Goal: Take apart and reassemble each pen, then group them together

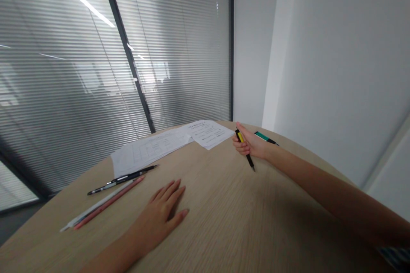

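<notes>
My right hand (251,144) is closed around a black pen with a yellow band (250,162), its tip pointing down above the table. Just beyond that hand, a green and black pen (264,137) lies on the tabletop, partly hidden by the hand. My left hand (160,215) rests palm down on the wooden table (218,213), fingers spread, holding nothing. To its left lie a pinkish-red pen (109,202) and a white pen (96,208) side by side. Black pens (128,176) lie just behind them.
Printed paper sheets (150,149) spread over the far left of the table, and another printed sheet (209,134) overlaps them near the far edge. Behind the table stand glass panels with blinds (179,51). A white wall (336,59) rises on the right.
</notes>
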Tool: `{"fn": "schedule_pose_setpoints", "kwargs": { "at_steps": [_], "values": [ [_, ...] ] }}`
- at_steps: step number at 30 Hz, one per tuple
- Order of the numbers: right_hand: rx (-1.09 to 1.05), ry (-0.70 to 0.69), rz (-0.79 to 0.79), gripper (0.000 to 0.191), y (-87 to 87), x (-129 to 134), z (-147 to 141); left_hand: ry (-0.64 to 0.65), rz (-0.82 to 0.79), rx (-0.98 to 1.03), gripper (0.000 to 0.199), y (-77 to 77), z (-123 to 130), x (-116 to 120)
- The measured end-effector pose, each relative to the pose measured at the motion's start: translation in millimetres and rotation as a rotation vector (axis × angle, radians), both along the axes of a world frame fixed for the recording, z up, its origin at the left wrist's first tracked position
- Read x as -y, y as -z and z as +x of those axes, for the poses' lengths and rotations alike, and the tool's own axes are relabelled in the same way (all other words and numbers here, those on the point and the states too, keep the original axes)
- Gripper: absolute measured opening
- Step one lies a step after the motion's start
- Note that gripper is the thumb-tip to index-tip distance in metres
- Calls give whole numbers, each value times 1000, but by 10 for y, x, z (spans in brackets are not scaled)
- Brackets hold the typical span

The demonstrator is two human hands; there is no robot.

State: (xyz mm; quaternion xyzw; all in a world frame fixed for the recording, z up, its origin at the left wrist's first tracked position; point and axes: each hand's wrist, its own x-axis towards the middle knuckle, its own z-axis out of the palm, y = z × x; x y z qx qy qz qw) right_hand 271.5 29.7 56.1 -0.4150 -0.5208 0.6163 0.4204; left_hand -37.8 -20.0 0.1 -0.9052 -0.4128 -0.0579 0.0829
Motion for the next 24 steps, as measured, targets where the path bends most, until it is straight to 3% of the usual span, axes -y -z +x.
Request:
{"fn": "schedule_pose_setpoints", "kwargs": {
  "at_steps": [3, 7, 17, 24],
  "values": [
    [340, 192, 57, 38, 149, -104, 105, -9, -18, -32, 55, -14, 17, 7],
    [489, 328, 109, 8, 336, -261, 354, 1, -18, -44, 56, -5, 6, -5],
    [804, 477, 215, 24, 424, -430, 940, 10, 26, -16, 54, 6, -2, -19],
    [1112, 609, 309, 35, 628, -527, 941, 20, 57, -7, 52, 27, -27, -9]
  ]
}}
